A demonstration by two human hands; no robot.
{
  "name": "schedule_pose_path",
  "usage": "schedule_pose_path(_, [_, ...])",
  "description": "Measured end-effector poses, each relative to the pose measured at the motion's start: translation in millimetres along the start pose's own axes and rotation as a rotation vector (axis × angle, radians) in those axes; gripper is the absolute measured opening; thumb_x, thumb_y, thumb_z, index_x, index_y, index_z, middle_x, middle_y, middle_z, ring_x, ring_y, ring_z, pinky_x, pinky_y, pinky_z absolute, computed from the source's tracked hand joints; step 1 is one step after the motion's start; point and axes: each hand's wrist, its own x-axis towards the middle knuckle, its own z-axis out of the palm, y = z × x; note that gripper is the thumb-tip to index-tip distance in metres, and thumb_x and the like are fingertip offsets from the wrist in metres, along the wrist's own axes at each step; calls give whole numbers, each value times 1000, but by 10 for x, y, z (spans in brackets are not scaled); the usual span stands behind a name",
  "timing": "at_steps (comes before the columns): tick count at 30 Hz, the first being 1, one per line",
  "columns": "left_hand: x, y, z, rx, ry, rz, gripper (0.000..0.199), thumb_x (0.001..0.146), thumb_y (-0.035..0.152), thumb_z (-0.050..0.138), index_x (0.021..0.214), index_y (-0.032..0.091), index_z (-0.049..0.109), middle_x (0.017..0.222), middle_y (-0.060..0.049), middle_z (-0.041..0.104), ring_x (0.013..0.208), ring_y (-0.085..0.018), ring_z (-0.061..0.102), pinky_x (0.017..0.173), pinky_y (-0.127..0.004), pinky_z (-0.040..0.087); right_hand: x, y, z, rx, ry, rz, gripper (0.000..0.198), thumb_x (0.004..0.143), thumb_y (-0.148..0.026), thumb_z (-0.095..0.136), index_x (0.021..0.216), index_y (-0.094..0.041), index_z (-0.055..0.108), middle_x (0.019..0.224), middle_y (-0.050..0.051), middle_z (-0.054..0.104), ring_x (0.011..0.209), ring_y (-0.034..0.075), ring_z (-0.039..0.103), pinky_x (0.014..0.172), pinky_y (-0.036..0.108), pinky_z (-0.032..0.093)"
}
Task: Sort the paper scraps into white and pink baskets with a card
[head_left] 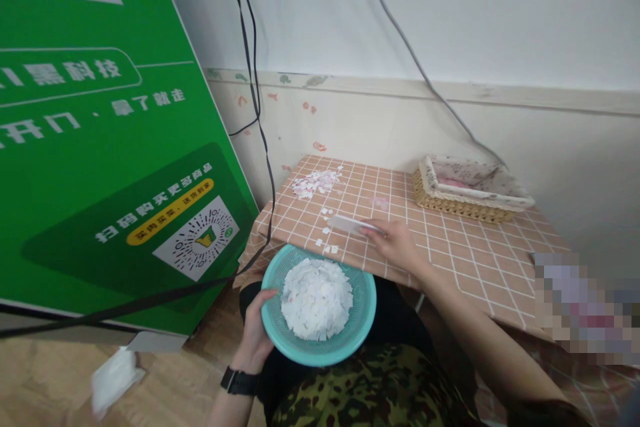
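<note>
My left hand (pixel 259 327), with a dark watch at the wrist, is closed on the left rim of a turquoise plastic colander (pixel 365 303). A heap of small white paper pieces (pixel 317 297) fills its middle. The colander is over my lap, against the table's front edge. In my right hand (pixel 397 243) a flat white card-like strip (pixel 346 223) is pinched, its free end pointing left just above the tabletop. Several loose paper squares (pixel 326 231) lie beside that end, near the edge above the colander. Farther back is a pile of white and pinkish paper bits (pixel 316 183).
A checked brown cloth (pixel 465 247) covers the table. At the back right stands a cloth-lined wicker basket (pixel 465 210). Dark cables (pixel 265 147) hang on the left, before a green sign panel (pixel 115 167). A white bag-like thing (pixel 116 377) lies on the floor.
</note>
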Motion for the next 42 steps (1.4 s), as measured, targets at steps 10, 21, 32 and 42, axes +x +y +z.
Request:
schedule_pose_path(10, [71,10,-54,3,-5,46,16,72,16,61,83,9,71,74,-13,76,83,-31,71,80,-44,55,611,292,187,-97,-78,-76,24,90,-27,50,102,-23,70,98,5,73,85,21,67,75,31,47])
schedule_pose_path(21, [32,51,-43,-22,-67,19,25,72,20,63,93,7,69,84,-15,76,88,-32,70,81,-45,54,516,325,93,14,-27,-2,31,90,-39,50,94,-17,71,90,8,73,78,21,65,70,32,48])
schedule_pose_path(32, [78,27,-81,-19,-20,19,23,72,18,63,91,7,68,79,-13,76,80,-29,71,81,-44,54,536,251,37,-69,-93,-65,26,90,-35,50,92,-19,71,87,7,72,77,19,65,70,31,46])
schedule_pose_path(42, [-27,67,0,12,79,6,14,71,12,60,80,9,71,67,-9,75,63,-25,70,69,-38,56,766,195,-91,-121,-194,-59,24,89,-33,52,90,-19,71,78,4,71,66,16,62,60,28,42])
